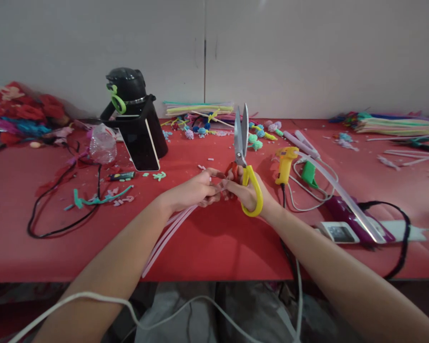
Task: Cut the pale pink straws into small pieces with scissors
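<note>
My left hand (193, 191) is closed on several pale pink pipe cleaners (170, 237), whose long ends trail down toward the table's front edge. My right hand (254, 193) meets it at the centre, fingertips close together over the red table. Scissors (240, 138) with a yellow and a red handle are held in my right hand, blades pointing up and slightly apart. What the fingertips of both hands pinch between them is too small to make out. Small pink snippets (201, 167) lie just beyond my hands.
A black flask (128, 85) and a phone (143, 143) on a stand are at the back left. On the right lie a yellow glue gun (285, 164), a clear glue stick (343, 200) and a power strip (400, 229). Bundled pipe cleaners (200, 109) sit along the wall; a white cable (103, 298) crosses below.
</note>
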{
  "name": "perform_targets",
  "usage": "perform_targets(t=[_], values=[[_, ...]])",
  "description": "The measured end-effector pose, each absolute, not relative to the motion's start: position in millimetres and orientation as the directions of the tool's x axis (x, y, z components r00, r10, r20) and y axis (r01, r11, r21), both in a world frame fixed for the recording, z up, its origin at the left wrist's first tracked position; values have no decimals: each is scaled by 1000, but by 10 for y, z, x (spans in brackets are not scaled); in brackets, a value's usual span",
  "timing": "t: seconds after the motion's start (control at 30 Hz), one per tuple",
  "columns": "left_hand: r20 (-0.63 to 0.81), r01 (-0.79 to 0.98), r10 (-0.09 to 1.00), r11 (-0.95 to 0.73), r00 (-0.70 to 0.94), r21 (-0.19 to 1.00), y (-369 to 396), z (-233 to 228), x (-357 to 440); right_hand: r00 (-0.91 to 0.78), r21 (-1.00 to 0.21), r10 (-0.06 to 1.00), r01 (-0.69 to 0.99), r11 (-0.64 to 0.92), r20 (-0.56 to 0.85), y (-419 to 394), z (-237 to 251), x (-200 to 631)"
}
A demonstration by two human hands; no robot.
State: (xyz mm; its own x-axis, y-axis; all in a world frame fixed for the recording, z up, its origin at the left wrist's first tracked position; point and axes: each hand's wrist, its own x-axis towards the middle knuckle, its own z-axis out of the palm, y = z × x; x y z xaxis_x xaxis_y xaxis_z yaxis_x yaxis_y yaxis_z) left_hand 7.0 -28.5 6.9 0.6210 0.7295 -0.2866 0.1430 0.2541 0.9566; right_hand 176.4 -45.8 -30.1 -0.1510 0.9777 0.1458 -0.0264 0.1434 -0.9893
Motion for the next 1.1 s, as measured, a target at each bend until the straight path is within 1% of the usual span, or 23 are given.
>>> perform_targets(t=[0.17,0.37,0.47,0.53,0.6,0.7,0.77,0.87,0.93,1.03,1.1], values=[[-277,201,707,191,650,961,-251,60,39,-112,-974,971,65,219,211,-434,-370,1785],[-354,315,706,192,614,929,-218,47,7,-81,-953,966,165,256,245,-415,-366,1835],[-357,326,709,187,609,927,-224,47,6,-106,-948,962,175,265,250,-423,-347,1827],[-338,311,713,175,615,934,-224,51,9,-93,-952,968,181,248,234,-430,-324,1815],[-303,289,745,154,595,945,-212,60,8,-47,-958,978,196,208,203,-442,-279,1815],[-229,230,838,127,495,965,-162,87,-17,-5,-971,988,182,155,157,-471,-180,1866],[-164,162,903,107,397,981,-113,111,-60,-64,-975,991,183,129,119,-495,-124,1937],[-74,68,966,59,246,996,-31,147,-153,-208,-947,978,313,72,6,-527,-95,2060],[-42,25,982,38,186,999,14,163,-214,-301,-908,952,413,78,-55,-542,-110,2120],[-14,-12,990,16,137,1000,47,172,-268,-347,-835,936,532,143,-61,-556,-141,2153],[2,-21,993,1,115,1000,46,174,-273,-342,-808,939,565,169,-43,-563,-147,2147]])
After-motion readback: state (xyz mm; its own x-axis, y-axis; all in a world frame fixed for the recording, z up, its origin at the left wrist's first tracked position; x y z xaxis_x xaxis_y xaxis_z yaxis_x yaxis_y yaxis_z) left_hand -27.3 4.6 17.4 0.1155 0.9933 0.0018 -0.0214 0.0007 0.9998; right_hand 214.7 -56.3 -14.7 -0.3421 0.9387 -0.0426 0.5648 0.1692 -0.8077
